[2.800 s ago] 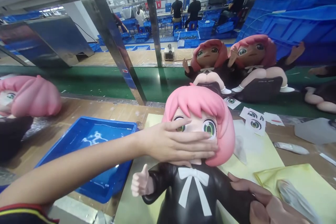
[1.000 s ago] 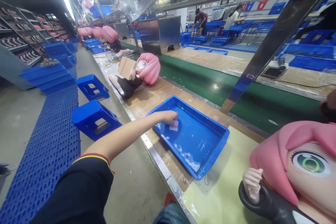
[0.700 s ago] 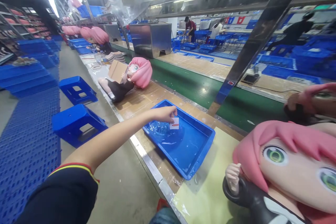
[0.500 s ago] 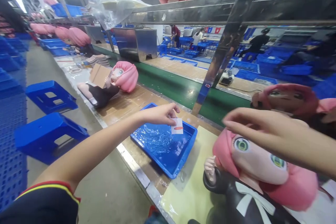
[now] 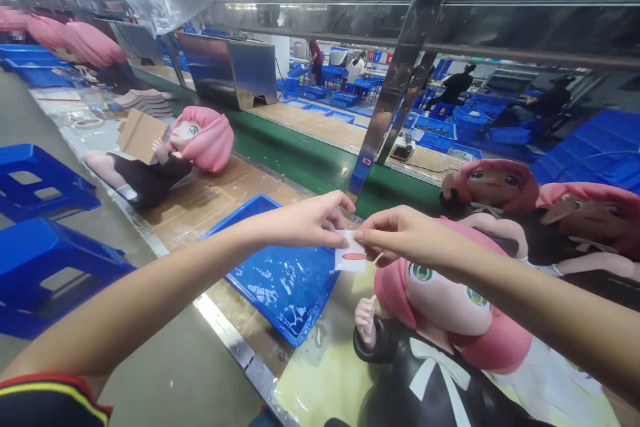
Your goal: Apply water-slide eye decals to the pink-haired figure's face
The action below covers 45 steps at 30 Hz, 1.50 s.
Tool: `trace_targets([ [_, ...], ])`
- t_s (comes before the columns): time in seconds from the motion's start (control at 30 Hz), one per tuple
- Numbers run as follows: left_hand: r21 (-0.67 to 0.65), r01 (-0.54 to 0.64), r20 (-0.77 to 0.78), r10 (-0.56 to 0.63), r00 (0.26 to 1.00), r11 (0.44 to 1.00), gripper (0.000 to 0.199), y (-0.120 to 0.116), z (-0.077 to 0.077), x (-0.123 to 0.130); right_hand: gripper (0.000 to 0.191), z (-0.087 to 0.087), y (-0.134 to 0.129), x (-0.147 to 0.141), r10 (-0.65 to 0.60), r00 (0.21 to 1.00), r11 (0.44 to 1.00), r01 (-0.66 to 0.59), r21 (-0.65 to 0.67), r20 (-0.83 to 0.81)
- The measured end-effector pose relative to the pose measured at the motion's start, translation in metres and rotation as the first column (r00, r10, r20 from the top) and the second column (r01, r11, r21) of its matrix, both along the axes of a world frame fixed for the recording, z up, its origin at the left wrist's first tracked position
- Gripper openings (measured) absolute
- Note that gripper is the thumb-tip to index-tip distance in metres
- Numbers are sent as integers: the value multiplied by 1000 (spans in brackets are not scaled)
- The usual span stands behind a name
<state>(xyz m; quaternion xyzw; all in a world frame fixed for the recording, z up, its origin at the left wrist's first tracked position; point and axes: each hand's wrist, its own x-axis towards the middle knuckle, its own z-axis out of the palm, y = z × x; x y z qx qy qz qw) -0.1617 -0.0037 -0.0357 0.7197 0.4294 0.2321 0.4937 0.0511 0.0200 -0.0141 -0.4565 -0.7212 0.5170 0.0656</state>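
A small white square of decal paper (image 5: 354, 263) with a red oval on it hangs over the tray's right edge. My left hand (image 5: 320, 221) pinches its upper left corner between thumb and fingers. At the upper right corner, my right hand (image 5: 400, 232) is closed on the same paper; a thin pale strip shows under its fingers, too small to make out. Below lies a blue tray (image 5: 295, 332) of rippling water. Close to my right hand, a large pink-haired figure (image 5: 445, 340) in a black dress with a white bow lies on its back, its face partly covered by my forearm.
Another pink-haired figure (image 5: 203, 140) holding a brown book lies further left on the bench. Two more figures (image 5: 500, 180) lie at the right. A slanted metal post (image 5: 385, 103) rises behind my hands, beside a green conveyor belt (image 5: 300, 160). Blue stools (image 5: 55, 273) stand at the left.
My right hand has come left and down from above the figure and now grips the decal paper too. The left hand has lifted the paper slightly toward the right. The view has turned right.
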Motion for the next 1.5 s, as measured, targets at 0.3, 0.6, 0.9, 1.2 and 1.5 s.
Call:
trace_targets([
  [0.3, 680, 121, -292, 116, 949, 723, 22, 4, -46, 7, 59, -2, -20, 103, -181, 976, 941, 135, 309, 123],
  [0.6, 932, 363, -362, -70, 930, 12, 28, 17, -56, 73, 70, -24, -42, 137, -290, 908, 949, 233, 211, 302],
  [0.9, 894, 444, -448, -142, 883, -65, 33, 39, -69, 105, 60, -28, -43, 138, -336, 844, 941, 290, 172, 417],
  [1.2, 874, 485, -480, -189, 857, -24, 36, 38, -78, 102, 51, -43, -46, 160, -457, 851, 863, 355, 358, 258],
  [1.5, 878, 479, -471, -190, 861, -5, 36, 37, -78, 104, 63, -37, -51, 174, -472, 836, 811, 287, 510, 279],
])
